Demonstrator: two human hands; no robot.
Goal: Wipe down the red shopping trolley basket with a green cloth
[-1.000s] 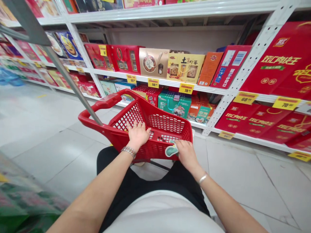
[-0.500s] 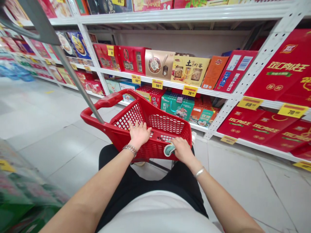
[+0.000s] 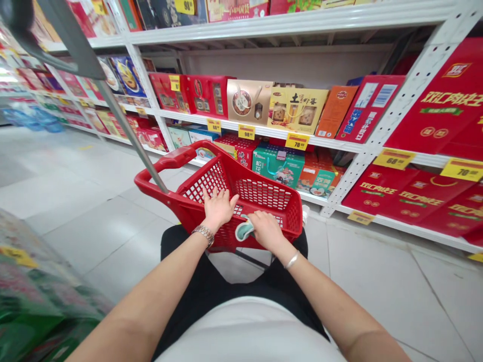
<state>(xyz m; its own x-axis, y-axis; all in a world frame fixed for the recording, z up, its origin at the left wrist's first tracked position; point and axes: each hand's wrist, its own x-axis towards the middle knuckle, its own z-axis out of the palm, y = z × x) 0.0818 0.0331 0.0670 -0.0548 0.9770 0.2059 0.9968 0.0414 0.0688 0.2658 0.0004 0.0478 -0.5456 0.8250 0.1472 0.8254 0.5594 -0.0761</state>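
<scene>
Head view: the camera is looking forward and down over both forearms into a supermarket aisle.

Left hand: the left hand (image 3: 218, 210) is lying open, fingers spread, on the near part of the basket, not clenching anything; a metal wristwatch (image 3: 203, 233) is sitting on its wrist.

Right hand: the right hand (image 3: 267, 232) is curling over the pale green cloth-like item (image 3: 244, 230) and appears to be grasping it against the basket; a silver bangle (image 3: 291, 260) is circling its wrist.

Item's place: the item is poking out just left of the right hand's fingers, between both hands, with most of it hidden. What it is, I cannot tell.

Basket: the red plastic mesh basket (image 3: 260, 193) is standing directly under and ahead of both hands, with a long metal pull pole (image 3: 128, 123) rising away left of the left hand.

Handling: the basket is looking light and stiff, best held by its red grip (image 3: 162, 161), ahead of the left hand. The item is looking soft and light, and is best pinched by its exposed edge.

Ahead of the hands: a white metal shelf (image 3: 411, 90) is carrying boxed goods, including a green gift box (image 3: 278, 167).
</scene>
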